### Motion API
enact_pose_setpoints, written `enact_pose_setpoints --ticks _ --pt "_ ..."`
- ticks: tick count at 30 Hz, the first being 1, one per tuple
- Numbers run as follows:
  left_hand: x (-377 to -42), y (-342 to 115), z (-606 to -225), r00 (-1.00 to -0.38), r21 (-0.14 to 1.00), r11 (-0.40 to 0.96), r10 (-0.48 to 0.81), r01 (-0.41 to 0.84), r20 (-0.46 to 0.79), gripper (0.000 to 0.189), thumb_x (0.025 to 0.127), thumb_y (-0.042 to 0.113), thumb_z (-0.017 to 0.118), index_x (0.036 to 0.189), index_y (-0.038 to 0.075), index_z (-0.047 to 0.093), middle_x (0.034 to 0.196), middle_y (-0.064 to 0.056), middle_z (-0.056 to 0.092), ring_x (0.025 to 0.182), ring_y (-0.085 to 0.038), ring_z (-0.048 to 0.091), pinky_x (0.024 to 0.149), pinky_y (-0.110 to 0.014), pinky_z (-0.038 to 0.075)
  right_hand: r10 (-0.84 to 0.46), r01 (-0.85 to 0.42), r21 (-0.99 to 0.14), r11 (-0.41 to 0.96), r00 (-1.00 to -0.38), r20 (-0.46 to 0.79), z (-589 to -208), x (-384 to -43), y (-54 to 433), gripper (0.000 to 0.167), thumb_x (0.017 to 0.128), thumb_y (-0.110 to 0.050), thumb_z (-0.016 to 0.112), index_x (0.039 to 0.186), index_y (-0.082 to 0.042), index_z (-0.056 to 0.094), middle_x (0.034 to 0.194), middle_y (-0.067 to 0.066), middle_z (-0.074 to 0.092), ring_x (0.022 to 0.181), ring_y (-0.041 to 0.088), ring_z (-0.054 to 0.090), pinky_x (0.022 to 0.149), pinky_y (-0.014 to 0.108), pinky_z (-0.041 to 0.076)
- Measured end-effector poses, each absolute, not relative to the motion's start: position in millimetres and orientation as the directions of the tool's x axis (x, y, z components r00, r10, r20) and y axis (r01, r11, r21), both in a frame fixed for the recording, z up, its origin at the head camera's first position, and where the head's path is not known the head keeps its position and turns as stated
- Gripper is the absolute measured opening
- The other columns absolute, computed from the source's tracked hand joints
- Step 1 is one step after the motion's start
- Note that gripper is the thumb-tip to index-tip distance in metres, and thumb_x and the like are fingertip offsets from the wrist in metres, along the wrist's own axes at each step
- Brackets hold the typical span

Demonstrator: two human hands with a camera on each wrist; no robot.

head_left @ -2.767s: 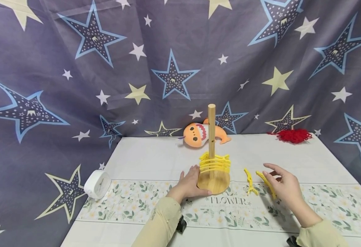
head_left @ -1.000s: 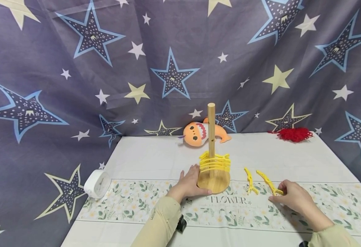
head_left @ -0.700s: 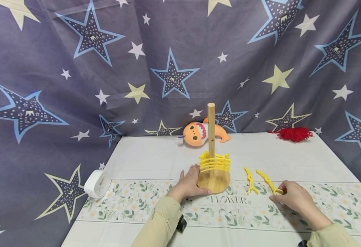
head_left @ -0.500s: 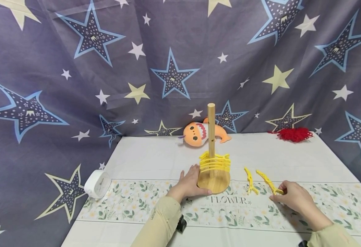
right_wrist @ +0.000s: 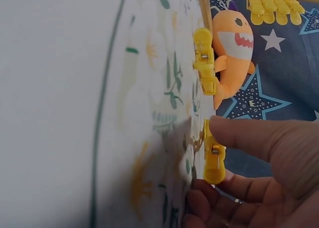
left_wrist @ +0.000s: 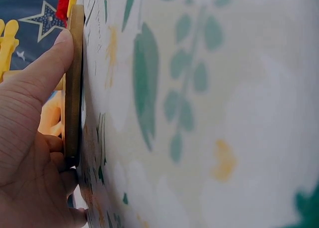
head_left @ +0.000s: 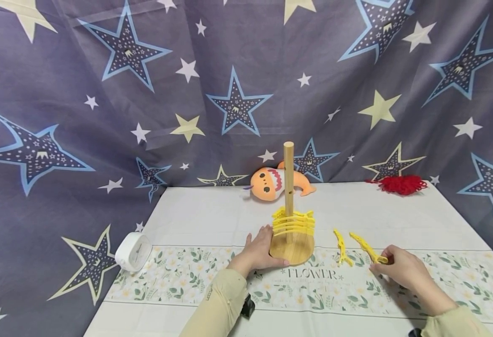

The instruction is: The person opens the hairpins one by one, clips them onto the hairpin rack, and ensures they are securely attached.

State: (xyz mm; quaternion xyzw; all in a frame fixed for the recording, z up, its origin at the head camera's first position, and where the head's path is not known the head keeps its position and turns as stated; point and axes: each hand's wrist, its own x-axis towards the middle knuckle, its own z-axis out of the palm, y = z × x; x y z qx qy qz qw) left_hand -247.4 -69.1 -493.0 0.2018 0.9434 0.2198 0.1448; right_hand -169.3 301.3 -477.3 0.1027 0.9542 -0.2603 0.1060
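My left hand [head_left: 254, 250] grips the round base [head_left: 298, 252] of a wooden stand, thumb on its front rim and fingers at its left side. In the left wrist view the thumb presses the base edge [left_wrist: 74, 88]. Several yellow clips [head_left: 293, 223] are stacked low on the upright post [head_left: 289, 178]. To the right, my right hand [head_left: 402, 267] pinches the near end of a long yellow plastic clip [head_left: 362, 243] lying on the cloth. Its metal spring shows beside my thumb in the right wrist view. A second yellow clip [head_left: 340, 243] lies just left of it.
An orange shark plush [head_left: 265, 183] lies behind the post against the starry curtain [head_left: 212, 47]. Red yarn [head_left: 402, 185] sits at the back right. At the left edge stands a white clock [head_left: 132, 251]. A floral printed strip [head_left: 179, 281] crosses the white table covering.
From hovering over the right-hand clip, my right hand has shifted down and right to its near end and taken hold. That end has since lifted slightly. My left hand stays on the base.
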Motion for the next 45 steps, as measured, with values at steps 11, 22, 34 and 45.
enact_pose_setpoints --ticks 11,22,34,45 --pt "-245 -68 -491 -0.876 0.464 0.827 0.444 0.319 -0.190 0.116 0.076 0.064 0.072 0.156 0.004 0.013 0.162 -0.015 0.014 0.149 -0.027 0.010 0.117 -0.055 0.001 0.158 0.181 -0.578 0.796 -0.983 -0.089 -467 -168 298 0.046 0.086 -0.034 0.072 0.106 0.005 0.058 0.095 0.019 0.063 0.081 0.029 0.060 0.062 0.039 0.049" --pt "-245 -68 -491 -0.876 0.467 0.823 0.446 0.322 -0.182 0.116 0.077 0.063 0.072 0.156 0.003 0.012 0.161 -0.015 0.014 0.149 -0.028 0.010 0.117 -0.055 0.001 0.202 -0.002 -0.660 0.751 -0.951 0.233 -458 -165 282 0.043 0.092 -0.034 0.067 0.120 -0.002 0.062 0.111 0.020 0.066 0.079 0.021 0.063 0.052 0.027 0.047" --pt "-245 -68 -493 -0.877 0.462 0.824 0.447 0.327 -0.177 0.116 0.076 0.064 0.072 0.156 0.002 0.014 0.161 -0.016 0.015 0.148 -0.028 0.011 0.117 -0.056 0.002 0.088 -0.326 -0.664 0.673 -0.856 0.510 -438 -163 257 0.030 0.096 -0.010 0.061 0.124 0.000 0.063 0.105 0.015 0.068 0.080 -0.011 0.053 0.065 0.006 0.045" --pt "-245 -69 -492 -0.876 0.459 0.826 0.447 0.327 -0.179 0.117 0.076 0.064 0.071 0.156 0.002 0.012 0.161 -0.016 0.013 0.149 -0.028 0.011 0.117 -0.055 0.001 0.143 -0.316 -0.612 0.725 -0.800 0.582 -426 -168 239 0.029 0.091 -0.005 0.068 0.120 -0.008 0.068 0.081 0.006 0.067 0.057 0.005 0.045 0.042 0.018 0.035"
